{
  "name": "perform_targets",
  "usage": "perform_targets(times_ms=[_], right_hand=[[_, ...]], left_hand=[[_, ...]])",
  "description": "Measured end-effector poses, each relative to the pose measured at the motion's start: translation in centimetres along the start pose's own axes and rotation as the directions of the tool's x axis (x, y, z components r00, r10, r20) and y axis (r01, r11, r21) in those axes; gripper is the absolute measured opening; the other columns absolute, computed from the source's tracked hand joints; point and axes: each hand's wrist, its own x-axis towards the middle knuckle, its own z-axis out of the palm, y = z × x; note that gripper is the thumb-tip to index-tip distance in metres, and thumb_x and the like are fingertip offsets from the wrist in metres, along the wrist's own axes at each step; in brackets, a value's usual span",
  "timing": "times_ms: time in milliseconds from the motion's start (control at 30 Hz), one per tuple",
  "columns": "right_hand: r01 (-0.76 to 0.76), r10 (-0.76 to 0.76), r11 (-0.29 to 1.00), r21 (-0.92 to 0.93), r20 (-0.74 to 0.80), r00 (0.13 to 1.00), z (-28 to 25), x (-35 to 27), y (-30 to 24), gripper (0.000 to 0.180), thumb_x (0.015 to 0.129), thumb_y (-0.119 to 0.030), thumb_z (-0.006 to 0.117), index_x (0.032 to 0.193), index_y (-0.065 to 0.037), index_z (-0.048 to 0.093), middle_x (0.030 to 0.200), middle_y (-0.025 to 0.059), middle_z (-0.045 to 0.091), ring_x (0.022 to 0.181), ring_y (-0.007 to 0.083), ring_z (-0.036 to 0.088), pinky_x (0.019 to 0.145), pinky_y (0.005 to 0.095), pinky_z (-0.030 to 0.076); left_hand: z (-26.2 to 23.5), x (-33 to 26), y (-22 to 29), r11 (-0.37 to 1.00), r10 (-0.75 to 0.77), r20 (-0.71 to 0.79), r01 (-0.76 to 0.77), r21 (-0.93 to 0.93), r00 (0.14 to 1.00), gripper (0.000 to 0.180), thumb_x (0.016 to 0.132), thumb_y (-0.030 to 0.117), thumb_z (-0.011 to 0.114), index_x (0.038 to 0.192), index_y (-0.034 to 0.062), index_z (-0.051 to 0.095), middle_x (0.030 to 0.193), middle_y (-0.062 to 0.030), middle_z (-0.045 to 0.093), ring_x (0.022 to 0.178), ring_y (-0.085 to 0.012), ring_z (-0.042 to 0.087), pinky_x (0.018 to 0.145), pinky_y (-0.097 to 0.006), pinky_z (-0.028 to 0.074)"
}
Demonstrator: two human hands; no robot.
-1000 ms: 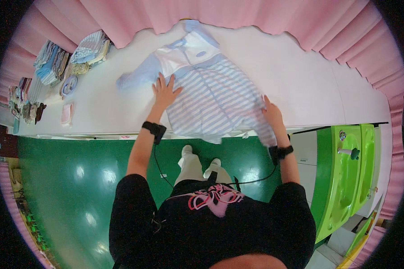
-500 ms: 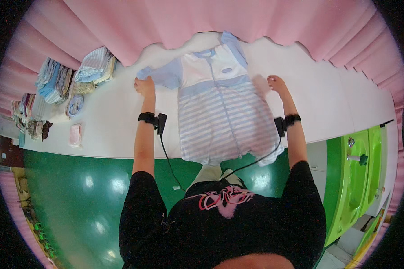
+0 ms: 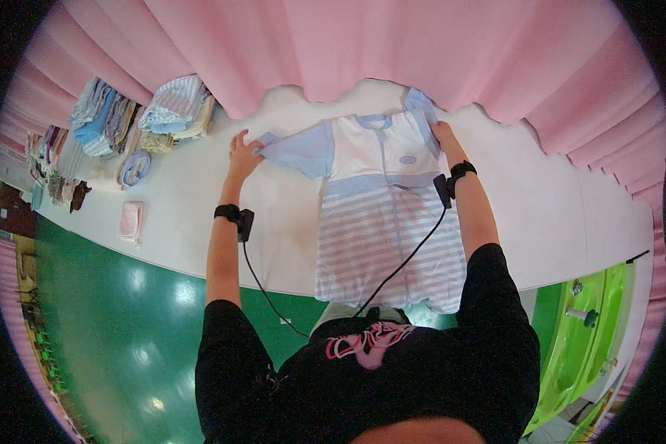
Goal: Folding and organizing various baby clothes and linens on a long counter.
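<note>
A zip-front baby sleep sack (image 3: 392,214) with blue short sleeves, a white chest and blue-and-white stripes lies face up on the white table. Its lower end reaches the near edge, by my body. My left hand (image 3: 243,154) is at the cuff of its left-hand sleeve (image 3: 300,150), fingers apart, the thumb side touching or very close to the cloth. At the other sleeve (image 3: 419,103), my right hand (image 3: 445,139) closes on the fabric near the armhole; its fingertips are partly hidden. Across the stripes runs a black cable (image 3: 407,259) from my right wrist band.
Folded clothes stand in stacks (image 3: 174,111) at the far left, beside a round blue-and-white item (image 3: 135,169). A small pink cloth (image 3: 131,220) lies nearer. Pink curtains (image 3: 333,44) hang along the back edge. A green sink unit (image 3: 581,340) stands at the lower right.
My right hand has moved from beside the garment onto its right-hand sleeve. My left hand's fingers have spread at the other cuff. The sleep sack lies straighter and nearer to me.
</note>
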Motion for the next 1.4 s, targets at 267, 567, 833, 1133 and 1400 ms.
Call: perform_targets(times_ms=[267,567,833,1133,1400], right_hand=[[0.430,-0.243,0.721,0.544,-0.382,0.892,-7.7,-4.8,-2.9,0.025,0.076,-0.011,0.053,0.098,-0.001,0.046,0.093,0.0067,0.051,0.084,0.0148,0.046,0.073,0.0268,0.038],[0.230,0.105,0.684,0.692,-0.406,0.908,-13.4,-7.9,1.2,0.044,0.069,-0.003,0.056,0.107,0.000,0.036,0.105,0.0107,0.044,0.094,0.0179,0.044,0.079,0.0302,0.036],[0.347,-0.507,0.855,-0.385,-0.484,0.713,-12.5,-6.7,5.4,0.058,0.063,-0.006,0.058,0.116,0.000,0.035,0.111,0.0215,0.043,0.102,0.0366,0.041,0.088,0.0370,0.031],[0.688,-0.569,0.365,-0.627,0.435,0.698,3.0,-12.8,-2.9,0.059,0.077,-0.047,0.037,0.126,-0.018,0.022,0.132,0.0089,0.017,0.120,0.0304,0.016,0.092,0.0549,0.012],[0.595,-0.265,0.528,-0.606,0.548,0.793,3.9,-11.4,-3.7,0.066,0.077,-0.057,0.028,0.129,-0.020,0.011,0.135,0.0060,0.003,0.124,0.0272,0.001,0.093,0.0554,0.000]], left_hand=[[-5.6,2.4,-1.8,0.836,-0.052,-0.030,0.027,-0.548,0.998,0.021,0.069,0.021,0.056,0.081,0.0038,0.059,0.061,-0.0065,0.057,0.057,-0.0149,0.053,0.062,-0.026,0.041],[-4.0,8.8,-0.2,0.990,-0.037,0.195,0.062,-0.123,0.980,0.031,0.070,0.023,0.053,0.088,-0.0022,0.052,0.077,-0.0132,0.057,0.070,-0.0224,0.054,0.062,-0.034,0.042],[2.0,5.6,2.7,0.849,-0.475,-0.229,0.511,0.138,0.850,0.058,0.073,0.042,0.048,0.116,0.0053,0.033,0.112,-0.0160,0.041,0.105,-0.0324,0.039,0.079,-0.047,0.036],[4.4,2.5,2.4,0.842,-0.442,-0.259,0.497,0.210,0.859,0.083,0.066,0.064,0.040,0.121,0.0030,0.027,0.118,-0.0169,0.036,0.113,-0.0310,0.028,0.089,-0.054,0.020],[0.9,2.2,2.6,0.725,-0.688,-0.003,0.687,0.037,0.726,0.065,0.061,0.045,0.062,0.098,-0.0053,0.043,0.106,-0.0227,0.042,0.093,-0.0312,0.046,0.068,-0.042,0.044]])
